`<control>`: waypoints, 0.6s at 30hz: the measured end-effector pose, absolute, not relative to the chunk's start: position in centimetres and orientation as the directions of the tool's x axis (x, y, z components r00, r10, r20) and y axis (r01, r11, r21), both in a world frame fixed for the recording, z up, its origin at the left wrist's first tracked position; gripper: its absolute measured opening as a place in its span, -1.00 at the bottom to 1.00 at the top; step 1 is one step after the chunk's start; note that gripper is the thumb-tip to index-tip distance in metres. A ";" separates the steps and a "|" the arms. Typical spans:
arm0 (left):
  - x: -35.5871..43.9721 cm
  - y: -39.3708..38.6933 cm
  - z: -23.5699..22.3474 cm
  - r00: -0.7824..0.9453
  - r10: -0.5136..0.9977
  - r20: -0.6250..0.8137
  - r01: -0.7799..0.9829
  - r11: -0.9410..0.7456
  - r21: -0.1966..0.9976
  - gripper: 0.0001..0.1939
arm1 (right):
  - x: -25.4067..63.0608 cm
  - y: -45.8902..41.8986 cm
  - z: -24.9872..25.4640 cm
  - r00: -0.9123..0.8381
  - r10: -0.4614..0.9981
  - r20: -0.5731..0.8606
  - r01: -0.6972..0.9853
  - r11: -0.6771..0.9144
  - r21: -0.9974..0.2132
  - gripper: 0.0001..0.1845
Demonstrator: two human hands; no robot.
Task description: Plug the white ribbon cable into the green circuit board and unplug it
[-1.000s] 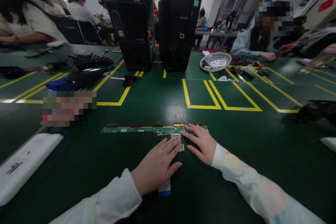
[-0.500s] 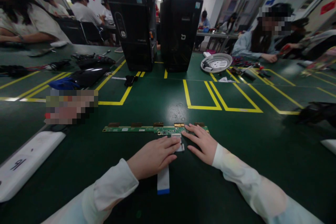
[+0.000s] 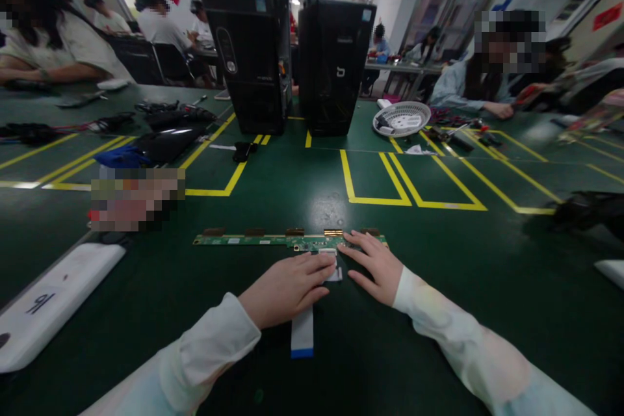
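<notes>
A long, narrow green circuit board [image 3: 244, 241] lies crosswise on the table, with copper-coloured tabs along its far edge. A white flat ribbon cable [image 3: 302, 331] with a blue end runs from under my left hand [image 3: 287, 287] toward me. That hand lies over the cable near the white connector [image 3: 327, 251], fingers stretched out and fingertips on the cable; its palm hides the cable's middle. My right hand [image 3: 373, 266] rests with spread fingers on the right part of the board, covering some of it. Neither hand is wrapped around anything.
Two black computer towers [image 3: 244, 52] stand at the back. A white basket [image 3: 424, 118] with parts sits right of them. To the left lie a long white case [image 3: 58, 305], a blue-and-black item [image 3: 124, 156] and cables. Yellow tape marks the green tabletop. Other people sit around.
Both hands keep nearly the same place on the board and cable. The whole view has shifted very slightly.
</notes>
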State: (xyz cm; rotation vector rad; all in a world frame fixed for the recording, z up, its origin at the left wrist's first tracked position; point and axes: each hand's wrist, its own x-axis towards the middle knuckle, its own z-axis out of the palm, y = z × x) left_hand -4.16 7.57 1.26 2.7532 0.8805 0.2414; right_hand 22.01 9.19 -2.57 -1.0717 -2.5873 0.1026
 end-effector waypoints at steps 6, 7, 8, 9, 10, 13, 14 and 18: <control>-4.1 7.7 1.1 0.817 0.565 0.112 0.513 -0.802 0.307 -0.53 | 22.1 9.5 -2.9 -0.663 0.688 0.295 0.672 0.721 -0.170 -0.50; -4.1 7.8 1.1 0.809 0.574 0.126 0.514 -0.795 0.324 -0.54 | 22.1 9.5 -3.0 -0.665 0.688 0.292 0.673 0.721 -0.166 -0.50; -4.0 7.8 1.0 0.795 0.590 0.144 0.518 -0.783 0.344 -0.55 | 22.1 9.5 -3.0 -0.666 0.688 0.289 0.674 0.721 -0.163 -0.49; -4.0 7.8 1.0 0.772 0.612 0.171 0.527 -0.767 0.367 -0.57 | 22.1 9.5 -3.0 -0.667 0.689 0.284 0.675 0.720 -0.161 -0.49; -4.0 7.8 1.0 0.742 0.640 0.202 0.539 -0.747 0.389 -0.58 | 22.1 9.5 -3.0 -0.667 0.690 0.280 0.677 0.719 -0.159 -0.49; -4.2 7.8 1.3 0.631 0.720 0.288 0.598 -0.688 0.411 -0.61 | 22.1 9.5 -3.0 -0.667 0.693 0.272 0.682 0.716 -0.152 -0.49; -4.4 7.7 1.5 0.600 0.738 0.309 0.624 -0.674 0.396 -0.62 | 22.1 9.6 -3.0 -0.667 0.694 0.271 0.683 0.715 -0.148 -0.49; -6.0 7.4 3.0 0.540 0.755 0.372 0.704 -0.647 0.292 -0.69 | 22.1 9.7 -3.3 -0.669 0.696 0.261 0.689 0.712 -0.135 -0.48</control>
